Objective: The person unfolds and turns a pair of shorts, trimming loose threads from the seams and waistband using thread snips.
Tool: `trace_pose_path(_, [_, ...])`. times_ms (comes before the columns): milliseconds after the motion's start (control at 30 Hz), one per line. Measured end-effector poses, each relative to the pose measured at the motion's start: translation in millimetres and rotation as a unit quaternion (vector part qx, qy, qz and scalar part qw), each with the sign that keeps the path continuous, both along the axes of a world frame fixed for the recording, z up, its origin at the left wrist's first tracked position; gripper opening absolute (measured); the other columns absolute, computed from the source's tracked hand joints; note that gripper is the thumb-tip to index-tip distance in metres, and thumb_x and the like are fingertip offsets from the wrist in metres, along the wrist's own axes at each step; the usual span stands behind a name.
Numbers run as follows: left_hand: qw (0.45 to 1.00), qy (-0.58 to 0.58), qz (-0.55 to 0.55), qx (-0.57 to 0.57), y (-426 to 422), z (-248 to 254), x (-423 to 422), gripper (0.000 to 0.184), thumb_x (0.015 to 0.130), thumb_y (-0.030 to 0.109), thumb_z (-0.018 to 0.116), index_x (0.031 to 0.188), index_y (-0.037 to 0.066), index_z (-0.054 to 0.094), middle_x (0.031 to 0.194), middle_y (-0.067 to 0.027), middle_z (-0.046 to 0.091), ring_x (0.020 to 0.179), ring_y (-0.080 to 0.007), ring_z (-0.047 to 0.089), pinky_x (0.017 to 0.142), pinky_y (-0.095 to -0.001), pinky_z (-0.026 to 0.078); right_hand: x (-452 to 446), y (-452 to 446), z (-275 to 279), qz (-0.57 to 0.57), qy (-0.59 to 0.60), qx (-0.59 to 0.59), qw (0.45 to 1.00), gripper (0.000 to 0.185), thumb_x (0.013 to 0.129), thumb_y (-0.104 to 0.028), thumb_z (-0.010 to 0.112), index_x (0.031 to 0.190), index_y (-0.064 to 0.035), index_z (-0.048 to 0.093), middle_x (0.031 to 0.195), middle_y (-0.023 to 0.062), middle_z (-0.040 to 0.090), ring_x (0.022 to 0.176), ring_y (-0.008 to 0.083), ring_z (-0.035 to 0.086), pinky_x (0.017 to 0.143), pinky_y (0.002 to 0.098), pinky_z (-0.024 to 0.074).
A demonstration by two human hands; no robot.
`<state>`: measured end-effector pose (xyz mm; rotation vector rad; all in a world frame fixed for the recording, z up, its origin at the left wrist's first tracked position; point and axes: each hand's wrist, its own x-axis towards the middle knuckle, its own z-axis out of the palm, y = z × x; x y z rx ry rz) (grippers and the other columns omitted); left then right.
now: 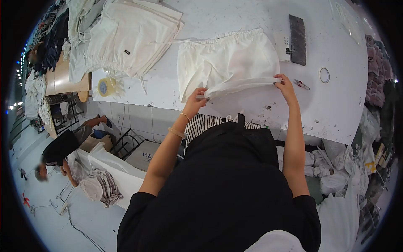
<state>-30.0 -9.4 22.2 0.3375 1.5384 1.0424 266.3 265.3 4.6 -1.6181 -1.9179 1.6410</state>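
A white elastic-waist garment (235, 59) lies on the white table, its gathered waistband at the far side and a drawstring trailing left. Whether it is shorts or a skirt I cannot tell. My left hand (195, 101) is closed on the near edge at the left. At the right end of that edge, my right hand (286, 88) pinches the cloth. Between both hands the hem is raised in a long fold.
A pile of white garments (130, 38) lies at the left, with a tape roll (105, 87) below it. Right of the garment are pens (301, 84), a dark flat strip (297, 40) and a ring-shaped roll (324, 75). Another person (63, 147) bends over at the lower left.
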Motion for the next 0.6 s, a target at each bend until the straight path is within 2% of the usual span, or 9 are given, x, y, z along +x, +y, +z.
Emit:
trace_pose_path(100, [0.978, 0.150, -0.141, 0.035, 5.0, -21.2, -0.6, 0.035, 0.081, 0.004, 0.060, 0.114, 0.006, 0.050, 0.108, -0.0058, 0.052, 0.093, -0.0186, 0.059, 0.076, -0.0307, 0.051, 9.8, 20.4, -8.9, 0.060, -0.020, -0.045, 0.997, 0.017, 0.078, -0.009, 0.061, 0.093, -0.0038, 0.057, 0.084, 0.0039, 0.056, 0.080, 0.0138, 0.055, 0.078, 0.0274, 0.0436])
trace_pose_path(133, [0.978, 0.127, -0.164, 0.038, 9.1, -22.4, -5.6, 0.032, 0.082, 0.003, 0.059, 0.112, 0.008, 0.048, 0.107, -0.0054, 0.054, 0.093, -0.0196, 0.060, 0.078, -0.0343, 0.052, 12.7, 26.2, -4.0, 0.060, 0.008, -0.062, 0.996, 0.014, 0.079, -0.010, 0.061, 0.091, -0.0034, 0.057, 0.081, 0.0028, 0.056, 0.080, 0.0127, 0.054, 0.077, 0.0267, 0.0438])
trace_pose_path(167, [0.993, 0.041, -0.105, 0.017, 9.7, -21.6, -10.3, 0.031, 0.082, 0.002, 0.058, 0.111, 0.008, 0.047, 0.106, -0.0054, 0.054, 0.093, -0.0196, 0.060, 0.078, -0.0344, 0.052, 13.7, 33.4, 0.5, 0.060, 0.036, -0.075, 0.995, 0.012, 0.081, -0.011, 0.061, 0.088, -0.0029, 0.056, 0.077, 0.0017, 0.056, 0.080, 0.0116, 0.054, 0.076, 0.0260, 0.0440])
trace_pose_path(233, [0.991, -0.131, 0.014, -0.020, 26.2, 12.4, -22.4, 0.030, 0.083, 0.001, 0.057, 0.109, 0.008, 0.045, 0.105, -0.0055, 0.055, 0.092, -0.0195, 0.060, 0.079, -0.0345, 0.052, 5.7, 43.4, 38.1, -0.016, 0.153, -0.177, 0.972, 0.011, 0.086, -0.014, 0.060, 0.084, -0.0055, 0.054, 0.085, 0.0028, 0.057, 0.082, 0.0122, 0.056, 0.084, 0.0294, 0.0466])
trace_pose_path(267, [0.982, -0.174, 0.064, 0.033, 28.6, 19.1, -29.8, 0.028, 0.084, 0.000, 0.056, 0.107, 0.010, 0.043, 0.106, -0.0056, 0.054, 0.091, -0.0193, 0.060, 0.079, -0.0349, 0.053, -3.2, 41.9, 65.8, -0.053, 0.207, -0.213, 0.953, 0.010, 0.087, -0.014, 0.059, 0.084, -0.0065, 0.053, 0.086, 0.0030, 0.057, 0.082, 0.0128, 0.056, 0.087, 0.0316, 0.0471])
trace_pose_path(367, [0.987, -0.070, 0.100, 0.109, 55.7, 68.9, -48.8, 0.029, 0.083, 0.000, 0.057, 0.106, 0.010, 0.043, 0.104, -0.0046, 0.055, 0.090, -0.0169, 0.059, 0.075, -0.0306, 0.052, -27.6, 46.6, 101.6, -0.097, 0.315, -0.229, 0.916, 0.010, 0.089, -0.014, 0.058, 0.081, -0.0085, 0.052, 0.089, 0.0029, 0.057, 0.083, 0.0135, 0.057, 0.090, 0.0355, 0.0490])
trace_pose_path(467, [0.986, 0.136, 0.023, 0.089, 76.7, 123.0, -82.1, 0.031, 0.077, 0.003, 0.061, 0.103, 0.008, 0.046, 0.099, -0.0093, 0.055, 0.095, -0.0205, 0.058, 0.073, -0.0316, 0.050, -44.2, 62.4, 130.1, -0.134, 0.353, -0.152, 0.914, 0.012, 0.089, -0.014, 0.058, 0.080, -0.0089, 0.051, 0.089, 0.0019, 0.057, 0.084, 0.0128, 0.058, 0.086, 0.0335, 0.0518])
trace_pose_path(567, [0.878, 0.463, -0.030, 0.116, 87.8, 162.2, -101.1, 0.039, 0.071, 0.003, 0.063, 0.107, 0.008, 0.049, 0.099, -0.0143, 0.054, 0.089, -0.0282, 0.058, 0.076, -0.0352, 0.047, -50.3, 76.1, 146.9, -0.128, 0.338, -0.077, 0.929, 0.011, 0.088, -0.014, 0.060, 0.081, -0.0081, 0.053, 0.082, 0.0005, 0.057, 0.076, 0.0104, 0.058, 0.069, 0.0245, 0.0516])
trace_pose_path(600, [0.858, 0.505, -0.048, 0.079, 88.4, 172.5, -101.7, 0.037, 0.068, 0.005, 0.064, 0.104, 0.008, 0.057, 0.100, -0.0177, 0.054, 0.089, -0.0346, 0.055, 0.081, -0.0391, 0.045, -50.7, 82.0, 148.5, -0.115, 0.310, -0.053, 0.942, 0.010, 0.088, -0.014, 0.060, 0.082, -0.0081, 0.054, 0.080, 0.0001, 0.057, 0.074, 0.0100, 0.057, 0.066, 0.0232, 0.0501])
